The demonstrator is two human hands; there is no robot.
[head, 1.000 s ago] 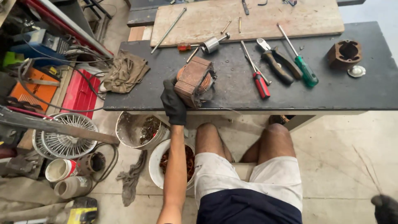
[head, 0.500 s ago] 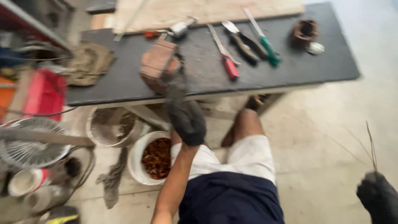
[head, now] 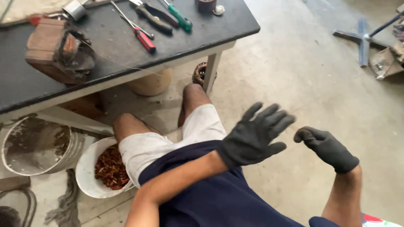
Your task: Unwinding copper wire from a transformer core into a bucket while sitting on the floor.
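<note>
Head view, left to right. Far left of our hands, low: grey metal bucket [head: 35, 147] under the bench, and just beside it a white bowl [head: 90, 168] of reddish-brown scrap pieces [head: 110, 168], touching our left thigh. Up and left of our left hand: black benchtop [head: 202, 40] carrying a brown wound block [head: 57, 48] with a thin wire [head: 122, 65] trailing off it towards the table edge. Further along the bench, a red-handled screwdriver [head: 143, 38], dark-handled pliers [head: 153, 19] and a green-handled screwdriver [head: 181, 19], all well apart from both hands.

Our left hand [head: 252, 136], dark glove, crosses over the lap to the right; fingers spread wide, palm down, nothing in it, touching nothing. Our right hand [head: 326, 147], same glove, sits just beside it on the right; fingers curled in loosely, and we cannot tell if anything thin is pinched there. Both hover over bare concrete floor [head: 294, 71].

Far up and right of our right hand: a blue metal cross-shaped stand [head: 362, 38] on the floor, next to cardboard scrap [head: 385, 61].
</note>
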